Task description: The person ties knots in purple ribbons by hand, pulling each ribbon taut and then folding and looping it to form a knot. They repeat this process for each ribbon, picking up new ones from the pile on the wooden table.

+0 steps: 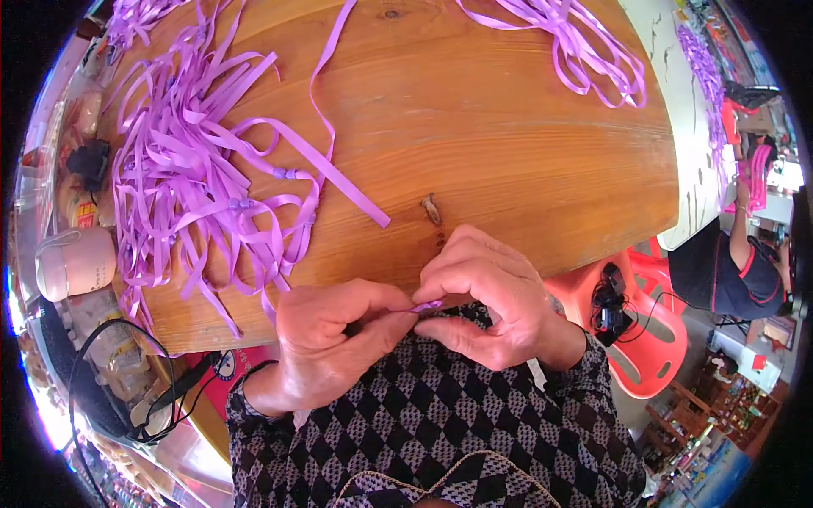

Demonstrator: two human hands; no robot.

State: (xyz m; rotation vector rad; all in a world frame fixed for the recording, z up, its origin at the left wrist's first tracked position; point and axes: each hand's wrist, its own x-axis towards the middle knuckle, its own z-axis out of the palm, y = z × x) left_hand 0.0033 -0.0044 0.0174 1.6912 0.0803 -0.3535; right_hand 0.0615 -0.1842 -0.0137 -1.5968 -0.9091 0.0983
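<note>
My left hand [334, 330] and my right hand [495, 296] meet just off the near edge of the wooden table, in front of my patterned top. Between their fingertips shows a small piece of purple ribbon [428, 306], pinched from both sides; most of it is hidden by the fingers. Beside my left hand, a large tangled heap of purple ribbons [182, 161] covers the table's left side. Small purple beads [240, 204] are threaded on some of those ribbons. One loose ribbon end points from the heap toward the middle of the table.
Another bundle of purple ribbons [584, 51] lies at the far right of the wooden table [508, 152]. Red plastic chairs [648, 356] stand to the right, with a black cabled device [608, 309] on one. A co-worker [737, 271] sits beyond. At left are a pink-white container [76, 264] and a black cable.
</note>
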